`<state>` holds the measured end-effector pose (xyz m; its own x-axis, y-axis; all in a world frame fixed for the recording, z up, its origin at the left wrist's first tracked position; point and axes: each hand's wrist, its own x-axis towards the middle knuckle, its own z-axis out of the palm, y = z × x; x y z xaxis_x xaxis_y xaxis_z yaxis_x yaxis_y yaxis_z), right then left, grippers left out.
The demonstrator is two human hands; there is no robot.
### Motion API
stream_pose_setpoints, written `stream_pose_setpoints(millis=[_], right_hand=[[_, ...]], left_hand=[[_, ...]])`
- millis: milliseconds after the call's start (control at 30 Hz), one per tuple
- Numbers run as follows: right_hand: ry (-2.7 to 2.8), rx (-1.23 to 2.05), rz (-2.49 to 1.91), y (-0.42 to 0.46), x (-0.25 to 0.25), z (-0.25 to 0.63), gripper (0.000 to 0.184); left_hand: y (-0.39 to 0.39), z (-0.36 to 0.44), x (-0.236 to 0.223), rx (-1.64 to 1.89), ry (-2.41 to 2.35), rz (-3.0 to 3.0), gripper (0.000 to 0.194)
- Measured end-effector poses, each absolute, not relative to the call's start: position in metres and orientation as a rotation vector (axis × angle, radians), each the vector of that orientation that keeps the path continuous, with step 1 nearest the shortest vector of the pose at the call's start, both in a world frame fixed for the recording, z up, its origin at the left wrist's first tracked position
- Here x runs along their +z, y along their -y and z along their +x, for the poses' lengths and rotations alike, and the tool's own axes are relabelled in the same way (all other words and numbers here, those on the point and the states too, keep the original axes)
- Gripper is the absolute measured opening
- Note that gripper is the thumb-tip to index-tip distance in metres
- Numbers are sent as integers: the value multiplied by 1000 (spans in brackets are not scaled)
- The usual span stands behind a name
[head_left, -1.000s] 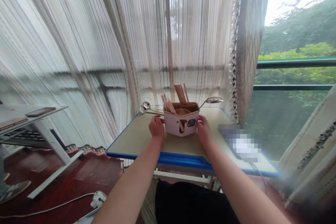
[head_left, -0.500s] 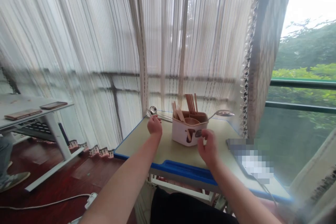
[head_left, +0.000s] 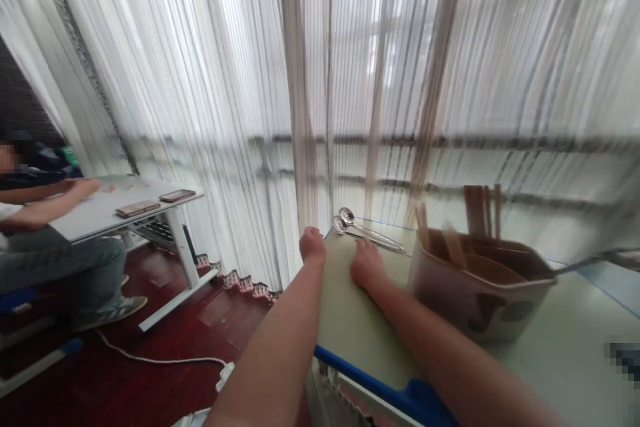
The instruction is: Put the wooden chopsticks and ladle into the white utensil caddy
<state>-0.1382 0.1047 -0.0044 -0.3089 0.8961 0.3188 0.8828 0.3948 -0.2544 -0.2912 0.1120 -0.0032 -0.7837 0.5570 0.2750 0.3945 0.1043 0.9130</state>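
Observation:
Two long-handled metal spoons (head_left: 346, 216) lie side by side at the far left corner of the table, bowls pointing away to the left. My right hand (head_left: 369, 263) is low over the tabletop, its fingertips at the spoon handles; blur hides whether they grip one. At the left table edge, my left hand (head_left: 313, 245) is closed with curled fingers, and anything inside is hidden. To the right of both hands stands a cutlery holder (head_left: 460, 300) with wooden chopsticks (head_left: 484, 212) upright in it. A metal utensil handle (head_left: 583, 263) sticks out past the holder's right rim.
A cream table (head_left: 367, 347) with a blue edge bears these things. Sheer curtains (head_left: 240, 80) hang behind it. On the left, a seated person (head_left: 50, 207) works at a white table (head_left: 83, 220) with two flat trays (head_left: 138, 208). A white cable (head_left: 165, 361) crosses the floor.
The view has swung left and closer. My right hand has left the holder's front right side and reached across to the spoons. My left hand now sits left of the spoons, at the table edge.

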Motion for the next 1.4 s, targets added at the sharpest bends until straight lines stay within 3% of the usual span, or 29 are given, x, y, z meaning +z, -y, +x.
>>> stream_pose_setpoints(millis=[233, 433, 633, 867, 1100, 1400], right_hand=[[2203, -23, -1610, -157, -12, -170, 42], [2276, -97, -1540, -150, -8, -167, 32], [2402, -32, -1381, -146, -4, -168, 31], [2432, -3, -1309, -137, 1, -168, 33], [2384, -6, -1388, -138, 0, -170, 41], [2417, 8, -1354, -139, 2, -167, 44]], left_hand=[[-121, -298, -8, 1649, -2375, 925, 37], [-113, -289, -2, 1520, -2314, 1073, 31], [-107, -286, -1, 1483, -2283, 1199, 46], [-108, -289, 1, 1661, -2311, 1113, 24], [-108, -288, 3, 1849, -2326, 1043, 27], [-107, -288, 2, 1844, -2341, 1013, 26]])
